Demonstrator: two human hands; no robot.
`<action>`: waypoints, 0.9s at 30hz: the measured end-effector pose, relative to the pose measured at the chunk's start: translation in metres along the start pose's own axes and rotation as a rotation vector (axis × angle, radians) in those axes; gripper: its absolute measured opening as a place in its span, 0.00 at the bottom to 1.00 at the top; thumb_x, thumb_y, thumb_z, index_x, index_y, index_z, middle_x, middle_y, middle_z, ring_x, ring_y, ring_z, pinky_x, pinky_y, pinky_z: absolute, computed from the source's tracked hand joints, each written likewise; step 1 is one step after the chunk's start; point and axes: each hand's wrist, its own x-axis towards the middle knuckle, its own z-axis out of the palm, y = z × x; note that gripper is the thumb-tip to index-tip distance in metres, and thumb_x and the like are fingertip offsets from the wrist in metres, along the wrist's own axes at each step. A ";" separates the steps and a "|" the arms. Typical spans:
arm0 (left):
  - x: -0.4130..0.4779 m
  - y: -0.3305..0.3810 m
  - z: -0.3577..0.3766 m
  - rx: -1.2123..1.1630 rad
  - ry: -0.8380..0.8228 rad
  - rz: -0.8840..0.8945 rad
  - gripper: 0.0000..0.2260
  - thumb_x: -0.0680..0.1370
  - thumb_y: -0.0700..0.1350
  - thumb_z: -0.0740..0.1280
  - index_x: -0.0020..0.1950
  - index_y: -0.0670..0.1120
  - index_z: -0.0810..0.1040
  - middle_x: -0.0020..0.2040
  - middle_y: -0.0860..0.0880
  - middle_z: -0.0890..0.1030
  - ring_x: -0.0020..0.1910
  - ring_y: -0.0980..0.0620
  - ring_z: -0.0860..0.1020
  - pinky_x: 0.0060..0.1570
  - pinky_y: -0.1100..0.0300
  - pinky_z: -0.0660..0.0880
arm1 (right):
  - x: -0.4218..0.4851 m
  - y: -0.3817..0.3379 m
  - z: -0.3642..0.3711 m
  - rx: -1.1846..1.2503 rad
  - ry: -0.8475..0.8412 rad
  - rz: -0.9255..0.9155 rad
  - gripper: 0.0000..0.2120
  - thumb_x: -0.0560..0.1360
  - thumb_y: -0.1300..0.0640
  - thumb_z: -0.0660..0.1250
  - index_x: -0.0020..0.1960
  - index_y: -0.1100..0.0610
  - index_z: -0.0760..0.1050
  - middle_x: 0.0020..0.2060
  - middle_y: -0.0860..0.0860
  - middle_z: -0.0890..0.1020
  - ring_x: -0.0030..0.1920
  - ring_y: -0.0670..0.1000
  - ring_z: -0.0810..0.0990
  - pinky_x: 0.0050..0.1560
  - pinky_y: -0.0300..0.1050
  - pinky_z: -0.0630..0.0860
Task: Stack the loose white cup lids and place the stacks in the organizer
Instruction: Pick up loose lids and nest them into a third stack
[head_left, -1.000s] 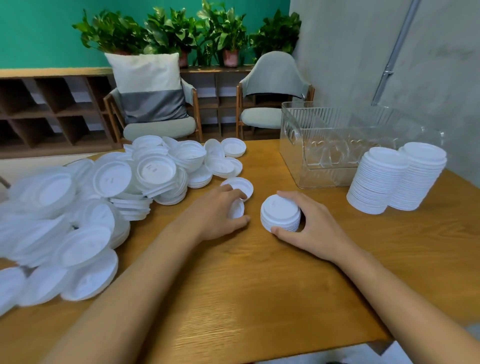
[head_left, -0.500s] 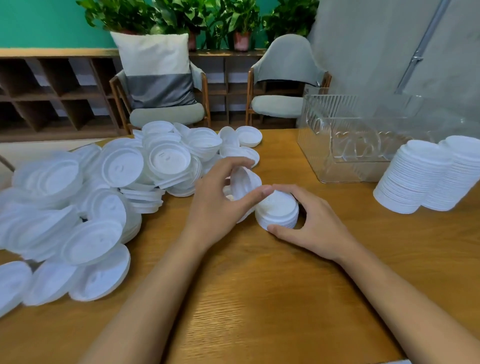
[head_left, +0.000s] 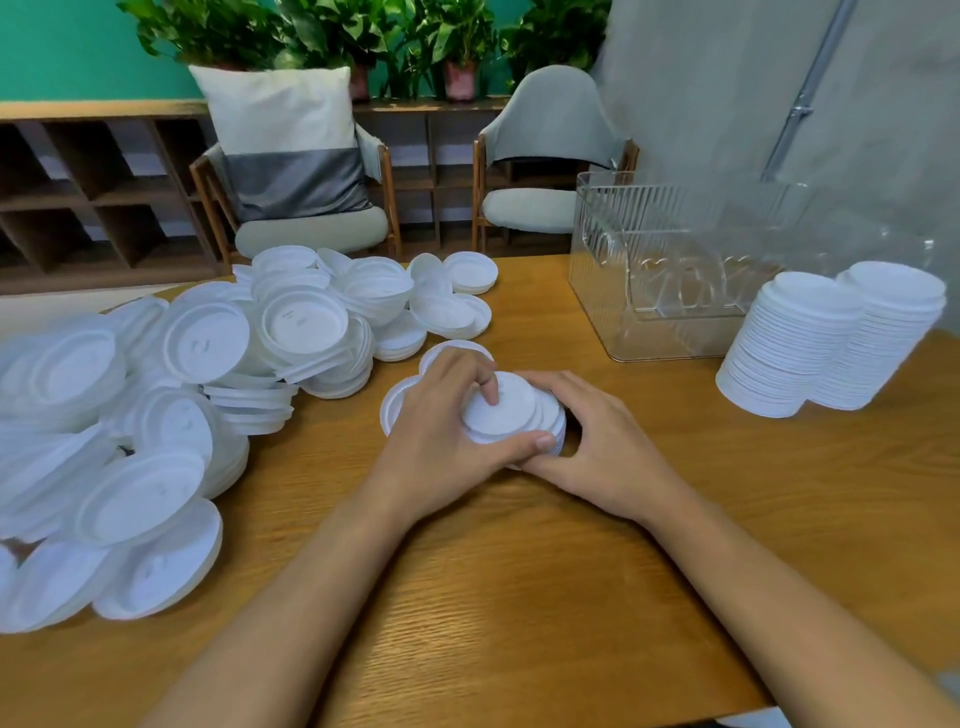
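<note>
The fingers (head_left: 485, 387) of the left hand (head_left: 441, 431) curl over the top lid (head_left: 501, 410), and the thumb pinches its near edge. The right hand (head_left: 597, 441) wraps its curled fingers round the short stack (head_left: 558, 421) beneath. That stack stands mid-table (head_left: 519, 597). The loose lids (head_left: 182, 389) (a sprawling heap) lie to the left, and two tall stacks (head_left: 795, 343) stand just beside the clear organizer (head_left: 649, 260) on the right.

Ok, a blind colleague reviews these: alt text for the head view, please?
A left hand and right hand grip a short stack of white lids on a wooden table, the left holding a lid on top. A heap of loose lids lies left; two tall stacks stand by a clear organizer, right.
</note>
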 end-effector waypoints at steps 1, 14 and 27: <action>-0.001 0.001 -0.001 0.014 -0.018 -0.006 0.23 0.69 0.58 0.82 0.49 0.49 0.73 0.54 0.54 0.78 0.56 0.53 0.77 0.52 0.66 0.70 | 0.000 0.000 0.000 0.001 0.001 -0.002 0.30 0.71 0.50 0.80 0.71 0.46 0.76 0.61 0.39 0.80 0.62 0.39 0.77 0.60 0.29 0.69; 0.000 0.007 -0.018 -0.007 0.100 -0.104 0.16 0.74 0.52 0.79 0.59 0.51 0.79 0.56 0.60 0.83 0.55 0.64 0.80 0.52 0.73 0.74 | -0.001 -0.004 -0.001 0.013 0.011 0.035 0.36 0.70 0.42 0.81 0.74 0.40 0.71 0.64 0.35 0.78 0.64 0.37 0.76 0.62 0.30 0.71; -0.004 0.002 -0.005 0.187 -0.001 -0.071 0.21 0.69 0.67 0.76 0.56 0.59 0.79 0.53 0.62 0.82 0.52 0.59 0.79 0.50 0.57 0.77 | 0.000 -0.001 0.000 0.004 0.007 0.051 0.46 0.68 0.42 0.82 0.80 0.42 0.65 0.71 0.39 0.76 0.70 0.37 0.73 0.70 0.38 0.72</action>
